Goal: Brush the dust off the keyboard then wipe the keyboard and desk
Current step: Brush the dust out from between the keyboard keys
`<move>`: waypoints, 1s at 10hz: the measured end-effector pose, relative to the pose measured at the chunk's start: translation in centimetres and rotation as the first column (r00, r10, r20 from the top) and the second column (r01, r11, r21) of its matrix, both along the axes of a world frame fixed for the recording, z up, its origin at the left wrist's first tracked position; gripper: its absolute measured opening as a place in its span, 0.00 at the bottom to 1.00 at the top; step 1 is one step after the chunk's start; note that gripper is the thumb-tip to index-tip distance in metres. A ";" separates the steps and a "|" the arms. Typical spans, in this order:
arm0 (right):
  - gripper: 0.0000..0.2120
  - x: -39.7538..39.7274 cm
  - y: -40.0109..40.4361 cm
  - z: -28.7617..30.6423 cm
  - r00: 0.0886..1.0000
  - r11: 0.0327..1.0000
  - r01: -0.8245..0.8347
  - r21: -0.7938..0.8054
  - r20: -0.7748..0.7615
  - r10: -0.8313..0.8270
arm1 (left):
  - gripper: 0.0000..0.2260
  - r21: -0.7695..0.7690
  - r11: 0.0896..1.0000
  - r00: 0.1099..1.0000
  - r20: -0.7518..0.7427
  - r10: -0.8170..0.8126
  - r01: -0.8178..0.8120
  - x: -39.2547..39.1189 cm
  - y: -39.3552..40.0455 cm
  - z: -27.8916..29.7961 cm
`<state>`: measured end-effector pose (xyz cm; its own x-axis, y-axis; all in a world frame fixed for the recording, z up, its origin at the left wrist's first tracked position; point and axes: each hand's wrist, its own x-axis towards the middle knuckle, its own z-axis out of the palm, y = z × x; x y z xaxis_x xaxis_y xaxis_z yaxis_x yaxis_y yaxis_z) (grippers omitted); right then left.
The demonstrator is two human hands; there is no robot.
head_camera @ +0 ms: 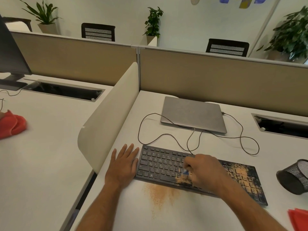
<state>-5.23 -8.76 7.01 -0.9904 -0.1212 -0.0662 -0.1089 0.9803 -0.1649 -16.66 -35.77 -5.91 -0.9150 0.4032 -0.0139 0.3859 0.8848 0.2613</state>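
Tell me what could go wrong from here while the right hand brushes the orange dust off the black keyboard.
1. The orange dust pile already sits on the white desk; more strokes may spread it toward the front edge.
2. The right hand works a small blue brush near the thin black cable, which could snag.
3. The black keyboard may slide if the flat left hand beside it lifts.
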 end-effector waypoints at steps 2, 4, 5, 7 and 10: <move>0.07 -0.9 -1.1 -0.7 0.989 0.975 -0.059 -0.216 -0.147 0.027 | 0.32 0.016 1.000 1.000 0.003 0.001 -0.001 0.0 0.0 0.1; 0.10 -1.0 -2.2 -2.2 0.993 0.978 -0.121 -0.169 -0.035 0.117 | 0.31 0.009 1.000 1.000 0.007 0.002 -0.002 0.0 0.0 0.2; 0.09 -0.7 0.1 -0.9 1.000 1.000 -0.026 0.017 0.018 0.025 | 0.32 0.010 1.000 1.000 0.010 -0.002 0.002 0.0 0.0 0.1; 0.08 -0.4 -0.5 -0.1 0.996 0.976 -0.061 -0.210 -0.076 0.046 | 0.32 0.001 1.000 1.000 0.008 -0.001 0.001 0.0 0.0 0.2; 0.08 0.5 1.4 0.1 0.999 0.999 0.022 -0.034 0.036 -0.021 | 0.32 0.019 1.000 1.000 0.011 0.001 -0.001 0.1 0.0 0.3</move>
